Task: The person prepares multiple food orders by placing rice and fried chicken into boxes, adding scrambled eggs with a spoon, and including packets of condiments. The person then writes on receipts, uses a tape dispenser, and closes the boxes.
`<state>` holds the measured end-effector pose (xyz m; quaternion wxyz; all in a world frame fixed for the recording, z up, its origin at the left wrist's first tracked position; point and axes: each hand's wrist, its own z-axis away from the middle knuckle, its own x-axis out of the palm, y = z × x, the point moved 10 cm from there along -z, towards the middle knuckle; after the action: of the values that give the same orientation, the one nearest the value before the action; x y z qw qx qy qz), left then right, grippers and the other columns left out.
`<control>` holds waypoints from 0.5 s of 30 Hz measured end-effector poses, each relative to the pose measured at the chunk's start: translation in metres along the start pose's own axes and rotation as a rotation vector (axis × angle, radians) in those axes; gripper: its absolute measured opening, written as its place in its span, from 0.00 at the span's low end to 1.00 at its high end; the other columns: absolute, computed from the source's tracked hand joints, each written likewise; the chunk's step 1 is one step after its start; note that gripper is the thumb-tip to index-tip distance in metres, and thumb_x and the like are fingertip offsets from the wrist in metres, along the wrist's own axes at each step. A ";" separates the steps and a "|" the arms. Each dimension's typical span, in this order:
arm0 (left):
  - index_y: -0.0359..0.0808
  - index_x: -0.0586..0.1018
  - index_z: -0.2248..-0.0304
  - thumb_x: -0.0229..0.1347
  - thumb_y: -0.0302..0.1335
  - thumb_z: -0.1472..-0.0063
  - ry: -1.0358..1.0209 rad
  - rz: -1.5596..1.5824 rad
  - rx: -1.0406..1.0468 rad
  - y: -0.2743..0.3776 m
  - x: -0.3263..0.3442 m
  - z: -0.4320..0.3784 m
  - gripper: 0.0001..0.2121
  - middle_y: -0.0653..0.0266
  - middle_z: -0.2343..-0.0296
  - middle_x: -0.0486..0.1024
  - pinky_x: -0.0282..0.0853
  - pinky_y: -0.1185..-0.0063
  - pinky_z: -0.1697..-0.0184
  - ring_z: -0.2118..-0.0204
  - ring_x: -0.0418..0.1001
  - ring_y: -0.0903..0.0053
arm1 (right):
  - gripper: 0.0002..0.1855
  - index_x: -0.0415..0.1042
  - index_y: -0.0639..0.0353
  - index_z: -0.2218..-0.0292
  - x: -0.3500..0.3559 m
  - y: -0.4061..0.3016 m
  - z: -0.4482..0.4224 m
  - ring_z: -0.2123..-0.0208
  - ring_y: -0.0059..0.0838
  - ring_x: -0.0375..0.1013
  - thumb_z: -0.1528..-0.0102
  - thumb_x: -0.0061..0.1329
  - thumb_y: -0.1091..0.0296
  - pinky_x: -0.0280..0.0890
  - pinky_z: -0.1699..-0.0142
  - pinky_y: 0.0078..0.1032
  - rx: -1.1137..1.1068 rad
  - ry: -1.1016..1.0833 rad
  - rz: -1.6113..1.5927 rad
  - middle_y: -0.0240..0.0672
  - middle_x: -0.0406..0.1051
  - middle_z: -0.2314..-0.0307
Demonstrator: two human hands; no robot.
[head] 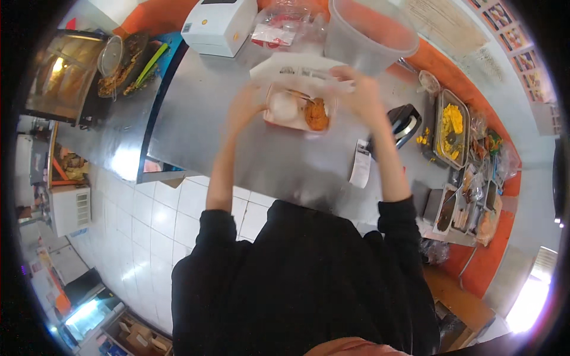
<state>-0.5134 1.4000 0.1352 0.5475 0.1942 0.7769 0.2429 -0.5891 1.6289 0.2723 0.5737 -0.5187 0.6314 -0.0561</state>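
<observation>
A paper food box lies on the metal counter with its printed lid raised at the far side. Inside, a white rounded portion, perhaps wrapped rice, sits left of a brown piece of fried chicken. A thin brown item lies behind them; its kind is unclear. At the box's left wall, my left hand holds the edge with thumb and fingers. My right hand, slightly blurred, has its fingers on the right corner of the lid.
A white label printer and a clear plastic tub stand behind the box. Right of it are a black handheld device, a printed receipt and a tray of yellow food. Left is a glass food warmer.
</observation>
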 end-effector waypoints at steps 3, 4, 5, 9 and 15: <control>0.31 0.68 0.59 0.57 0.36 0.53 -0.151 0.253 -0.357 -0.042 0.023 0.015 0.23 0.51 0.64 0.69 0.64 0.74 0.60 0.62 0.69 0.65 | 0.13 0.72 0.58 0.67 -0.086 0.030 -0.062 0.72 0.25 0.72 0.57 0.49 0.67 0.65 0.68 0.23 0.084 0.047 0.010 0.37 0.73 0.72; 0.30 0.69 0.59 0.56 0.35 0.51 -0.166 0.303 -0.380 -0.042 0.030 0.020 0.22 0.53 0.66 0.71 0.65 0.76 0.63 0.65 0.70 0.69 | 0.14 0.73 0.59 0.68 -0.105 0.048 -0.089 0.73 0.26 0.72 0.58 0.49 0.64 0.65 0.69 0.22 0.106 0.086 -0.020 0.39 0.73 0.75; 0.29 0.69 0.59 0.55 0.34 0.49 -0.185 0.364 -0.382 -0.034 0.041 0.017 0.21 0.54 0.68 0.72 0.67 0.78 0.65 0.68 0.72 0.72 | 0.14 0.73 0.59 0.68 -0.123 0.075 -0.114 0.73 0.26 0.72 0.58 0.49 0.64 0.65 0.69 0.22 0.111 0.097 0.006 0.39 0.73 0.75; 0.29 0.71 0.59 0.52 0.29 0.47 -0.259 0.638 -0.514 -0.043 0.080 0.026 0.16 0.62 0.70 0.74 0.67 0.82 0.68 0.70 0.71 0.82 | 0.19 0.71 0.61 0.67 -0.056 0.210 -0.199 0.73 0.29 0.70 0.62 0.55 0.62 0.64 0.69 0.25 0.129 -0.452 0.590 0.36 0.72 0.74; 0.30 0.72 0.62 0.57 0.28 0.51 -0.343 1.029 -0.690 -0.008 0.123 0.036 0.16 0.63 0.71 0.74 0.67 0.83 0.65 0.70 0.71 0.82 | 0.20 0.70 0.61 0.68 0.047 0.323 -0.200 0.67 0.36 0.68 0.64 0.57 0.62 0.63 0.63 0.29 0.135 -0.866 0.782 0.39 0.71 0.73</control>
<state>-0.5197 1.4694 0.0277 0.5085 0.3908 0.3630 0.6760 -0.9276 1.6374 0.0933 0.7892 -0.1852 0.4789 0.3370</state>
